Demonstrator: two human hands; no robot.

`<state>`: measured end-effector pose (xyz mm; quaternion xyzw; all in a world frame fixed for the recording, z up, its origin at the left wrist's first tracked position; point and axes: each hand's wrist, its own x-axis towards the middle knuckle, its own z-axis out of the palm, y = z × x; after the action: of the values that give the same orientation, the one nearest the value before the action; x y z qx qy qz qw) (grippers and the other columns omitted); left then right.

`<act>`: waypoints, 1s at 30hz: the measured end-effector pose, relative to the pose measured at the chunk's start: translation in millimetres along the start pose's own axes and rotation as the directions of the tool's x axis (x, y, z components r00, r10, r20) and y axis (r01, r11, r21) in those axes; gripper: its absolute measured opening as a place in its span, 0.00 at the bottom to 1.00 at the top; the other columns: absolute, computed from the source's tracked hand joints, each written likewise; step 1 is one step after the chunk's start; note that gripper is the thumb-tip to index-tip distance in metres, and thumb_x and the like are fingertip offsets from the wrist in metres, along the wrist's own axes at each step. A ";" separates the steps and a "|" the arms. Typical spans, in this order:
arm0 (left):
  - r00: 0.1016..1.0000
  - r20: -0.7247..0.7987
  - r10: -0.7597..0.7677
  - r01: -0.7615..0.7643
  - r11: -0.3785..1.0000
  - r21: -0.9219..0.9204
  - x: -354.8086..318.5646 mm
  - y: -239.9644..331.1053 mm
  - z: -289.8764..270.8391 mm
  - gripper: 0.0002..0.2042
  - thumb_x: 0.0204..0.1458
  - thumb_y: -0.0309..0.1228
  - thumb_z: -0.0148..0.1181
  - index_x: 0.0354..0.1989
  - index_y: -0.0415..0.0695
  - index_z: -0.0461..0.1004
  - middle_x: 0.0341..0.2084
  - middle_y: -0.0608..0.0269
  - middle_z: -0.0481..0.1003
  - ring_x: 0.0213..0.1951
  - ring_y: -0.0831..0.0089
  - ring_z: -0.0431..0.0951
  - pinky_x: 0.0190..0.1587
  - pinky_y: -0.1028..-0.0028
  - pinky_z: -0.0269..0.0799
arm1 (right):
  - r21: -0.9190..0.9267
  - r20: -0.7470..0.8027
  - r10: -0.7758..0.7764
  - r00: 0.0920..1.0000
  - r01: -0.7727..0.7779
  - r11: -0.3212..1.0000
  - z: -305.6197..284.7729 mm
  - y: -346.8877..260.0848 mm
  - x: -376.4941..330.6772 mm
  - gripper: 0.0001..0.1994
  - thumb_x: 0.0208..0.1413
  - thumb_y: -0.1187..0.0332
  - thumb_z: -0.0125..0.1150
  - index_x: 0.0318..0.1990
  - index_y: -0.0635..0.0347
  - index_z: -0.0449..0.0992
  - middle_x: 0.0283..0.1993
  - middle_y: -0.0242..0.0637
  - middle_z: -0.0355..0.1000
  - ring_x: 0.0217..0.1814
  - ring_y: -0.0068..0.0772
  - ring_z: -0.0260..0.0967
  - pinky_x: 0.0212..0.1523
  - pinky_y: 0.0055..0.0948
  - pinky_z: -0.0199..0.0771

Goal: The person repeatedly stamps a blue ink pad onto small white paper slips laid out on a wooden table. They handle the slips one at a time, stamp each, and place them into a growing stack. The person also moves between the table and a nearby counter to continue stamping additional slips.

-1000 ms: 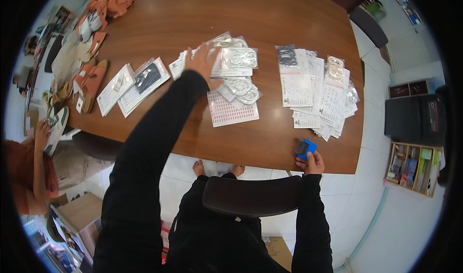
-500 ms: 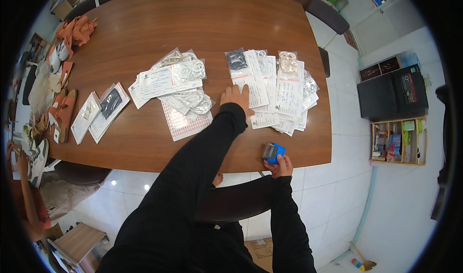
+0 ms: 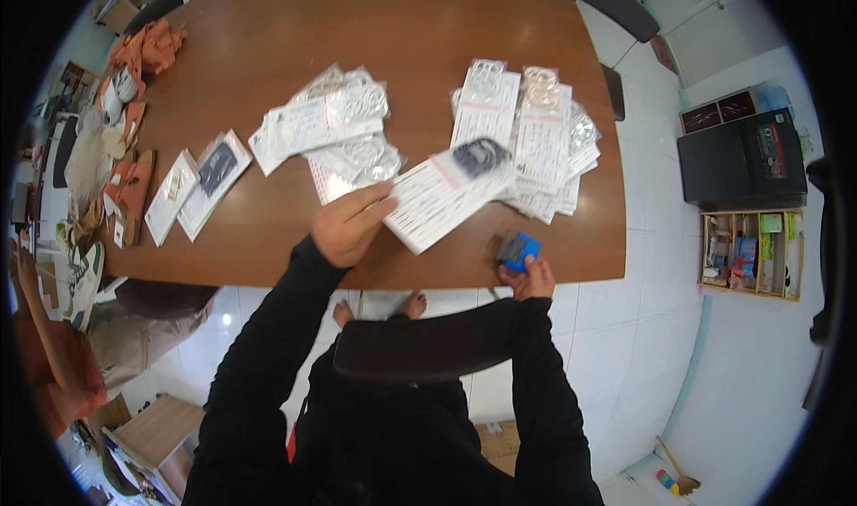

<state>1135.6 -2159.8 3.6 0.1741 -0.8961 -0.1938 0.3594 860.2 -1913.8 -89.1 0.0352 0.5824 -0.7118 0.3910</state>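
Holding a white card [image 3: 437,211] in the left hand [image 3: 346,227], thumb and fingers closed on its left end; the rest of the card reaches out free to the right. Card lies to the right of that hand and slightly far of it, over the table [image 3: 402,33].

Long axis: slanting, near left to far right. Held end is the near-left one; far-right end carries a black coil [image 3: 482,157] in a clear bag. Printed side faces up. The bagged end overlaps the right pile [image 3: 546,162] in view; cannot tell whether it touches or hangs above.

Right hand [image 3: 533,281]: narrow, fingertips closed around the right, near part of a blue block [image 3: 520,251] by the table's near edge. Block's dark end points left. Cannot tell if the block rests on the wood or is lifted.

Key relation: block sits to the right and near of the card, apart from it, a strip of bare wood showing between. Left hand is the nearer to the card, being on it; right hand stands off on the near-right side.

Farther left, a second pile [image 3: 326,122] of bagged cards, touched by neither hand.
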 end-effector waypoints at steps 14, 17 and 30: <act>0.971 0.196 -0.139 0.081 0.957 0.278 -133.9 -3.1 -42.5 0.20 0.40 0.27 0.62 0.46 0.48 0.79 0.53 0.58 0.72 0.55 0.56 0.70 0.54 0.57 0.66 | -0.433 0.893 -0.108 0.437 0.900 0.056 184.6 -7.9 -71.2 0.19 0.49 0.75 0.68 0.50 0.61 0.76 0.44 0.44 0.74 0.43 0.43 0.75 0.46 0.33 0.75; 0.919 0.281 -0.276 0.215 0.949 0.231 -131.9 19.5 -15.0 0.21 0.44 0.32 0.65 0.50 0.47 0.77 0.56 0.59 0.69 0.59 0.57 0.66 0.59 0.57 0.60 | -0.364 0.929 0.049 0.368 0.929 -0.067 214.2 3.2 -72.5 0.18 0.49 0.73 0.67 0.50 0.61 0.75 0.43 0.46 0.74 0.43 0.52 0.73 0.44 0.40 0.74; 0.888 0.305 -0.345 0.258 0.921 0.293 -145.7 19.2 -1.5 0.20 0.49 0.35 0.65 0.52 0.48 0.75 0.58 0.61 0.67 0.63 0.59 0.62 0.64 0.58 0.56 | -0.369 0.845 0.249 0.473 0.854 -0.367 222.3 34.0 -59.9 0.17 0.53 0.70 0.65 0.51 0.56 0.73 0.46 0.43 0.76 0.45 0.52 0.74 0.44 0.43 0.75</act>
<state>1232.6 -2077.7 -70.3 0.3176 -0.9242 -0.1638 0.1350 1012.0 -2074.0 -15.1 -0.7474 0.6461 -0.0199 0.1535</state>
